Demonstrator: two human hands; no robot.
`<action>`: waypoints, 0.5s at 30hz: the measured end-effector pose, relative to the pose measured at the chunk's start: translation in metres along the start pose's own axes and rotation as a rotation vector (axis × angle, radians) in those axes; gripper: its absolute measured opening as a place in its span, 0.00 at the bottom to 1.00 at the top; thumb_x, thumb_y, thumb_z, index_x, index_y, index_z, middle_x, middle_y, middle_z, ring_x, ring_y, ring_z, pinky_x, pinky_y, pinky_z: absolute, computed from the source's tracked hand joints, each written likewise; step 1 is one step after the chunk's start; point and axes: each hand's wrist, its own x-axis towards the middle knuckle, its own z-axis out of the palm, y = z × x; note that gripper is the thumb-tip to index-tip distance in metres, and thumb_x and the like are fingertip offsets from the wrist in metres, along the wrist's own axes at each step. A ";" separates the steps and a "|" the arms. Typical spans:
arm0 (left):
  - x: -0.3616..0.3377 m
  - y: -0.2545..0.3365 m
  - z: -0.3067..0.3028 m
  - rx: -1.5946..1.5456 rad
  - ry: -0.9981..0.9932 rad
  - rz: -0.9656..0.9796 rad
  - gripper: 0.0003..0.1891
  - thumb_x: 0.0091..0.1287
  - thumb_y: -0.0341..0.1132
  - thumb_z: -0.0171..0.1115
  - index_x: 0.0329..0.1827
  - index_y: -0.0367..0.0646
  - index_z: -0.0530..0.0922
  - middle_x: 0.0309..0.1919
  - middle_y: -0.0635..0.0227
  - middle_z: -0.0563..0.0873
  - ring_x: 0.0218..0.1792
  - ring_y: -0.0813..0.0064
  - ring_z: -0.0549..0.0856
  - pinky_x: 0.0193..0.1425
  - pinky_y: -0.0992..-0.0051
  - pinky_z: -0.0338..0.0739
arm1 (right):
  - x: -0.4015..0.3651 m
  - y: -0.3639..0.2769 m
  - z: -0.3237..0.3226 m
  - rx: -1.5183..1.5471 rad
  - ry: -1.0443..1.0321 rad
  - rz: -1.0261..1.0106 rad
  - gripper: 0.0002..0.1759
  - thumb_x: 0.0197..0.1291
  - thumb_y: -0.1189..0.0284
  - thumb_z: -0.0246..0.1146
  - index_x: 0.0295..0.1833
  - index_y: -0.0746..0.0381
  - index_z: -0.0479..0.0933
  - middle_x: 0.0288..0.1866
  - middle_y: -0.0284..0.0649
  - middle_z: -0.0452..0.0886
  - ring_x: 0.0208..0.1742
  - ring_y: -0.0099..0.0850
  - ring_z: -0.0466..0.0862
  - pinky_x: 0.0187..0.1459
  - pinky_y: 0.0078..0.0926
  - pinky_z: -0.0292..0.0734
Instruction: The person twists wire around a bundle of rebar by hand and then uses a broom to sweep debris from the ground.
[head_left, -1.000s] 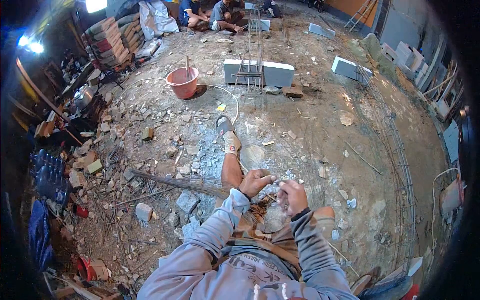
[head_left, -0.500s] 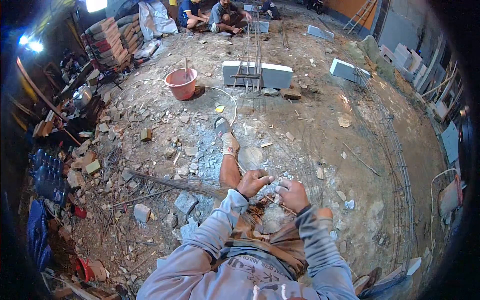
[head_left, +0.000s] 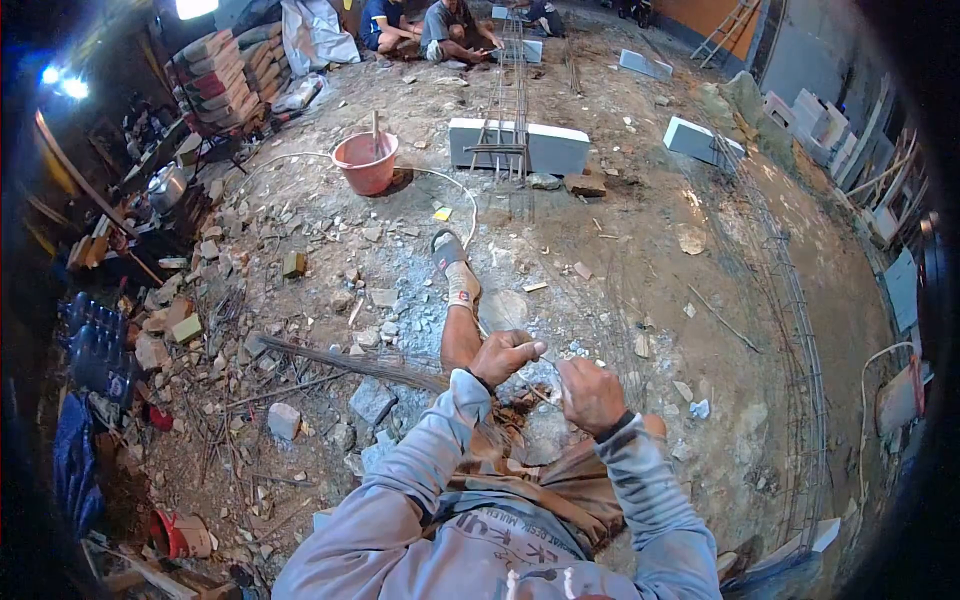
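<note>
A building site on bare dirt ground: rubble (head_left: 300, 330) lies scattered, stacked cement sacks (head_left: 225, 80) stand at the edge, long rebar cages (head_left: 512, 90) rest on grey concrete blocks (head_left: 520, 146), beside a mortar bucket (head_left: 365, 162)

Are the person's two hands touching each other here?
Apart. The head view shows a narrow gap between the left hand and the right hand.

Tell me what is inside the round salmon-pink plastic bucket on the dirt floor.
A thin wooden stick stands up out of the round salmon-pink plastic bucket. Whatever the stick's lower end sits in is hidden by the bucket's wall.
</note>
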 end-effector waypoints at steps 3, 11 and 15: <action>0.001 0.004 -0.002 0.033 -0.010 -0.008 0.21 0.61 0.49 0.61 0.24 0.36 0.78 0.16 0.73 0.74 0.21 0.82 0.70 0.26 0.76 0.63 | 0.004 0.002 -0.002 -0.030 -0.045 -0.041 0.17 0.44 0.76 0.58 0.44 0.64 0.72 0.33 0.43 0.73 0.34 0.40 0.79 0.32 0.37 0.75; -0.005 0.009 0.002 -0.080 0.006 0.020 0.19 0.61 0.47 0.63 0.22 0.38 0.77 0.13 0.79 0.69 0.16 0.86 0.64 0.20 0.79 0.54 | 0.001 0.009 0.027 0.764 0.058 0.505 0.08 0.53 0.73 0.57 0.38 0.64 0.74 0.23 0.42 0.74 0.18 0.33 0.75 0.22 0.33 0.72; -0.004 0.011 0.009 -0.139 0.023 0.023 0.19 0.61 0.46 0.63 0.22 0.39 0.77 0.13 0.79 0.69 0.16 0.87 0.64 0.20 0.79 0.54 | -0.002 0.021 0.032 1.669 0.051 1.025 0.08 0.54 0.74 0.56 0.39 0.64 0.74 0.28 0.43 0.76 0.24 0.35 0.77 0.28 0.33 0.73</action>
